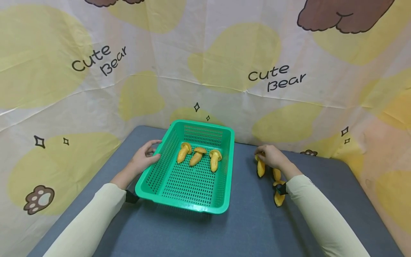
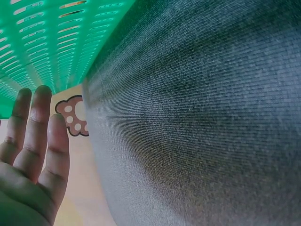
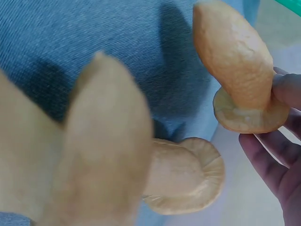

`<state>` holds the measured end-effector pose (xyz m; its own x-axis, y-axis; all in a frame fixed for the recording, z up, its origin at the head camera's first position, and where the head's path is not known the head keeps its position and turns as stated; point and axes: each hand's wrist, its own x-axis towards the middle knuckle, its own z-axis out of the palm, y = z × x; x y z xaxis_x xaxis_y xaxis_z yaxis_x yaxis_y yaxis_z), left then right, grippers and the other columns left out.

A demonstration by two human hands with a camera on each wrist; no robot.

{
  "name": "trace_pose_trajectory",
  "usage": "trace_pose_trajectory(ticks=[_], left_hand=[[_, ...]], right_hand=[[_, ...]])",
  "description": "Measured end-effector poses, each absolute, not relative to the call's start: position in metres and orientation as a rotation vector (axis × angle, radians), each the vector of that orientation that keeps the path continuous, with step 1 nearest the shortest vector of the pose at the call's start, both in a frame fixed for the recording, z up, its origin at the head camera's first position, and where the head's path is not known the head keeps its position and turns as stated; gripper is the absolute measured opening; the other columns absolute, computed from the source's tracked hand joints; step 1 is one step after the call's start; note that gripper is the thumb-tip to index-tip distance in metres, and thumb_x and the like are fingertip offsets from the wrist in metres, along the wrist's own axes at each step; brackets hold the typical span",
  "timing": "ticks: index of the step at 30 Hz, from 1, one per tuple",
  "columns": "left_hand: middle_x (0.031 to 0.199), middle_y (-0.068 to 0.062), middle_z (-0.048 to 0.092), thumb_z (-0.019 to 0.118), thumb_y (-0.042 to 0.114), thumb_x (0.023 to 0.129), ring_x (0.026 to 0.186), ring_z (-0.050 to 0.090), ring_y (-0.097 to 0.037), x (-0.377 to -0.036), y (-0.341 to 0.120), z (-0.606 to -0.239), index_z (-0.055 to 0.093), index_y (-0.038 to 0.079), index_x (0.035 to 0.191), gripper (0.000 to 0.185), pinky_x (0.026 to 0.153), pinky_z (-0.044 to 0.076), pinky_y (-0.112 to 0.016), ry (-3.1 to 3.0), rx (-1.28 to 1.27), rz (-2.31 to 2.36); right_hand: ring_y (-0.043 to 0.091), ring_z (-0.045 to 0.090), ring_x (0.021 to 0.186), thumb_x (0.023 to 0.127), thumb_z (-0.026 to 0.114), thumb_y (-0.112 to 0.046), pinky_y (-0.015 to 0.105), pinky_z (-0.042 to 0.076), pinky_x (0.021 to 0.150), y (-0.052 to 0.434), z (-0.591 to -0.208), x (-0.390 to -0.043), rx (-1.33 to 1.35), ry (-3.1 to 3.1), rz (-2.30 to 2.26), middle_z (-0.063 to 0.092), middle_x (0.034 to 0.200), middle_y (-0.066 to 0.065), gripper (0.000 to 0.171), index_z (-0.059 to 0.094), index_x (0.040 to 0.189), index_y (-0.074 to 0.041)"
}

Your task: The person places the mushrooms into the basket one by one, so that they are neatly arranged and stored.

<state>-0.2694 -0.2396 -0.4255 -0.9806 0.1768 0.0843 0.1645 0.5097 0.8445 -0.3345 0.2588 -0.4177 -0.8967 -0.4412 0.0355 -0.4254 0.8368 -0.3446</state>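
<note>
Both hands are at work on the grey cloth-covered table [image 1: 244,221]. At about nine o'clock of the green perforated plastic basket [image 1: 221,201], the left hand [image 1: 145,157] rests its loosely spread fingers against the basket's left wall and grips nothing; the left wrist view shows its fingers [image 2: 40,127] straight beside the green lattice. At roughly three o'clock of the basket, the right hand [image 1: 272,155] pinches the cap of a yellow-orange toy mushroom [image 1: 260,167] with its fingertips [image 3: 282,92], the stem hanging down just over the table.

Holding it by the cap edge alone looks shallow. I judge the mushroom could swing or slip free if lifted quickly, and it might drop on the cloth short of the basket's right wall, which stands between it and the basket floor. The basket is steadied only by light finger contact, so a knock on its rim could make it slide.

Three similar toy mushrooms [image 1: 196,156] lie side by side in the far half of the basket, apart from each other. Two or more further mushrooms [image 1: 278,198] lie on the table at about five o'clock from the right hand, close under the pale sleeve [image 1: 321,214], which may brush them. A yellow-patterned "Cute Bear" cloth backdrop [image 1: 276,76] encloses the table.
</note>
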Motion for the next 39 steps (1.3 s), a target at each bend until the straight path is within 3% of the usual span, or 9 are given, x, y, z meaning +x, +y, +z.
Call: trace_pose_trajectory(ticks=[9,17,29,39], left_hand=[[0.129,-0.022,0.052,0.056,0.023,0.097,0.117,0.054,-0.04,-0.27,-0.239,-0.428,0.035,0.02,0.149,0.056,0.079,0.046,-0.04,2.705,0.306,1.531],[0.136,-0.024,0.048,0.055,0.026,0.097,0.126,0.048,-0.045,-0.27,-0.24,-0.428,0.034,0.021,0.15,0.057,0.092,0.045,-0.056,2.708,0.316,1.526],[0.138,-0.024,0.046,0.055,0.027,0.098,0.126,0.047,-0.047,-0.27,-0.241,-0.429,0.033,0.022,0.15,0.057,0.092,0.045,-0.056,2.715,0.305,1.511],[0.135,-0.023,0.048,0.055,0.029,0.097,0.123,0.05,-0.045,-0.272,-0.243,-0.428,0.033,0.022,0.15,0.058,0.087,0.047,-0.05,2.719,0.308,1.5]], right_hand=[[0.027,0.062,0.094,0.097,0.054,-0.008,0.04,0.052,0.075,0.255,-0.406,-0.327,-0.649,2.982,-0.616,0.067,0.109,0.014,0.022,0.069,0.112,-0.003],[0.028,0.064,0.098,0.097,0.056,-0.01,0.043,0.053,0.079,0.246,-0.391,-0.319,-0.693,3.02,-0.639,0.068,0.109,0.013,0.02,0.07,0.111,-0.006],[0.024,0.064,0.089,0.097,0.055,-0.009,0.038,0.053,0.074,0.235,-0.374,-0.307,-0.708,3.055,-0.67,0.068,0.106,0.011,0.019,0.07,0.108,-0.008],[0.03,0.064,0.098,0.097,0.057,-0.013,0.043,0.054,0.08,0.228,-0.356,-0.303,-0.693,3.071,-0.735,0.067,0.106,0.012,0.019,0.071,0.109,-0.007]])
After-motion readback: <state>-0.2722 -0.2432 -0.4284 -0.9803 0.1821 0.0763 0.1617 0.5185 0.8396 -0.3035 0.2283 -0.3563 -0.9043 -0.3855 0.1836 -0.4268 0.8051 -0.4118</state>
